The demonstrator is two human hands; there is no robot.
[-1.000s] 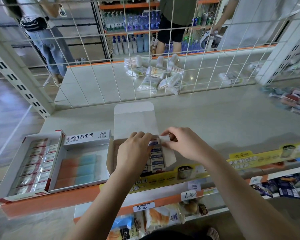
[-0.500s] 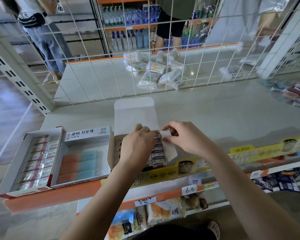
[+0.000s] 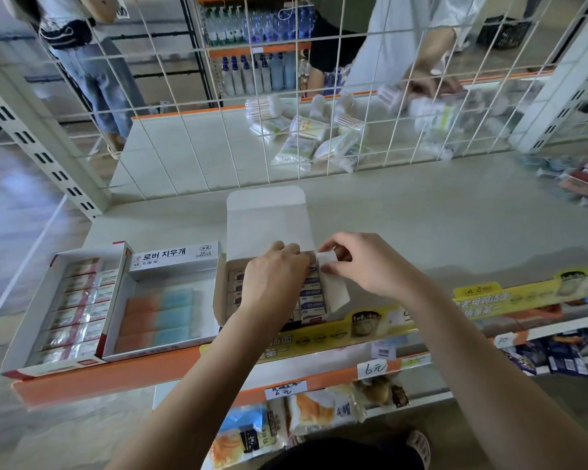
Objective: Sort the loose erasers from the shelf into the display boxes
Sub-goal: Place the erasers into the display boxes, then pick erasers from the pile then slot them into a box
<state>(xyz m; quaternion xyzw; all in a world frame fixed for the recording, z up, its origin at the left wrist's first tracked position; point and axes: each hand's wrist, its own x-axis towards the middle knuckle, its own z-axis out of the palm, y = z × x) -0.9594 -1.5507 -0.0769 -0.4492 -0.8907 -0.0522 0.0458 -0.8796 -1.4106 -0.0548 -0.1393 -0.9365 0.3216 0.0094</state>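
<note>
Eraser (image 3: 327,257) pinched in right hand (image 3: 370,266) over far end of open display box (image 3: 223,293); left hand (image 3: 274,278) presses packed rows, fingers bent. Best: align with row, seat flat.

Three open display boxes sat side by side along the near edge of the shelf (image 3: 421,225): the left box (image 3: 31,320), the middle box (image 3: 116,317), and the right box (image 3: 222,293). Both hands were over the right box, the left hand (image 3: 272,276) left of the right hand (image 3: 364,266). Loose erasers (image 3: 577,178) lay at the far right, and a wire grid (image 3: 286,96) stood behind the shelf.
</note>
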